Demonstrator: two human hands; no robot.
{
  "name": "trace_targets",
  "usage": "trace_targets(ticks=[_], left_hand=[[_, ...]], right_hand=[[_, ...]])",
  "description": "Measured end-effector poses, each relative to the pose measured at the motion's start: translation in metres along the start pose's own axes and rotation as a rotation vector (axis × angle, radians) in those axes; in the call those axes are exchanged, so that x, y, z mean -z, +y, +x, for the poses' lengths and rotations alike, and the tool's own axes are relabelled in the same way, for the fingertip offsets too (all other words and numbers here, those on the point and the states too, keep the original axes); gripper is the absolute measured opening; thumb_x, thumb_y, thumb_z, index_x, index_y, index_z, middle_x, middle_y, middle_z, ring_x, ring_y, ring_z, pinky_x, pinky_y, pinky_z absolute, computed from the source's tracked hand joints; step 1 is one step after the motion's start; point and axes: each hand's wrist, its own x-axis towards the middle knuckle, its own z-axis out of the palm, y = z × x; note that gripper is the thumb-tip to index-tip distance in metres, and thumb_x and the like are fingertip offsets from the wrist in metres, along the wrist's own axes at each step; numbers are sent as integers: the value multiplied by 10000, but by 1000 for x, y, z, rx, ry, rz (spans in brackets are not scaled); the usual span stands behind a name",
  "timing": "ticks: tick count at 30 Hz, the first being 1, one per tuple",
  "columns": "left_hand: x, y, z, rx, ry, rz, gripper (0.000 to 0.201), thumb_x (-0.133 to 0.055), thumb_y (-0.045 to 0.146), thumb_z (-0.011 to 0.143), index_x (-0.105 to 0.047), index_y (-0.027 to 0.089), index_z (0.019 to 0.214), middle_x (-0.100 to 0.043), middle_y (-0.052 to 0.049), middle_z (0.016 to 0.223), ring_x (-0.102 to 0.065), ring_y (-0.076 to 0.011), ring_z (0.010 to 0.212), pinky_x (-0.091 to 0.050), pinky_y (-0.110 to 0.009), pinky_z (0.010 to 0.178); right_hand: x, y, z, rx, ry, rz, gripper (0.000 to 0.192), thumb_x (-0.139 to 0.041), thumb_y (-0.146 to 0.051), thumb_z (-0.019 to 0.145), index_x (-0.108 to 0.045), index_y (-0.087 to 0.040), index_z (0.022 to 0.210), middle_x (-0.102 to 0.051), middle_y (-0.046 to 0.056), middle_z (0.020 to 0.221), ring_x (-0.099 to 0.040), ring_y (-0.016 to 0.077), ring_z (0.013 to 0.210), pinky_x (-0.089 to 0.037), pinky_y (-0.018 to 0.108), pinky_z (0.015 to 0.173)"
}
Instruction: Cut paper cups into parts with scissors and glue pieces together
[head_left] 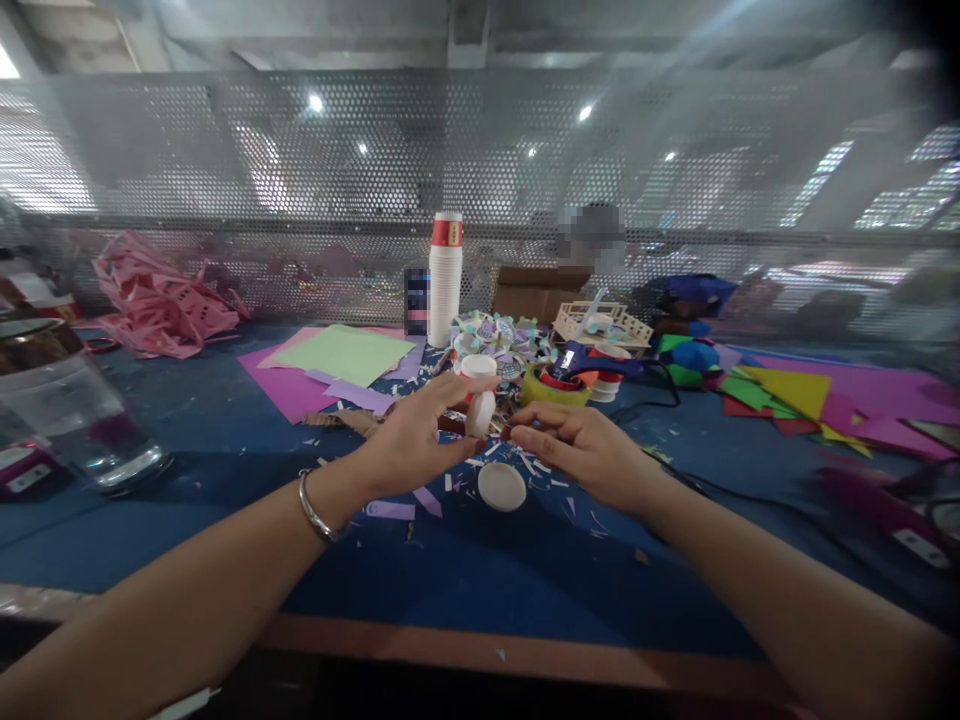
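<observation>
1. The left hand [409,435] grips a small white disc [481,414], thumb below and fingers above, in front of the clutter.
2. That disc stands on edge, pale and smooth, its round face turned mostly sideways.
3. The right hand [592,450] points inward just beside it, thumb and forefinger drawn together; I cannot tell whether they pinch anything.
4. Below, a flat white circle [502,487] lies on the matte blue surface [450,580] near thin paper scraps [390,511].
5. Both forearms slant inward; a shiny silver bangle [313,508] rings the left wrist.
</observation>
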Motion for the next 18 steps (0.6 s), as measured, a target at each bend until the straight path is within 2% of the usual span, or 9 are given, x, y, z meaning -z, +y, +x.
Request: trace_targets(ticks=[5, 9, 13, 18], left_hand=[[1, 1, 1, -23, -20, -13, 632, -705, 165, 861, -525, 348, 1439, -514, -106, 1442, -601, -280, 1234, -608, -449, 952], [1, 0, 1, -1, -19, -38, 634, -705, 158, 862, -520, 346, 1439, -515, -112, 1443, -652, -261, 1146, -611, -467, 941], [2, 0, 1, 3, -8, -36, 620, -708, 164, 858, -528, 334, 1426, -530, -111, 1406, -662, -244, 1112, -624, -436, 916], [1, -1, 1, 13, 4, -34, 606, -698, 149, 852, -541, 314, 1414, -531, -109, 1393, -631, -257, 1175, -619, -426, 938]], right_hand=[[-1, 2, 0, -33, -41, 71, 392, -550, -556, 981, -677, -185, 964, -386, -66, 575, -273, 78, 477, -177, 268, 464], [-1, 3, 0, -41, -49, 104, 414, -563, -580, 964, -671, -180, 960, -374, -70, 560, -274, 77, 472, -156, 263, 451], [-1, 3, -1, -50, -50, 133, 421, -569, -585, 957, -663, -175, 947, -370, -74, 547, -267, 73, 463, -145, 258, 442], [-1, 1, -2, -67, -27, 156, 441, -587, -602, 942, -667, -168, 958, -404, -69, 551, -290, 66, 459, -164, 242, 434]])
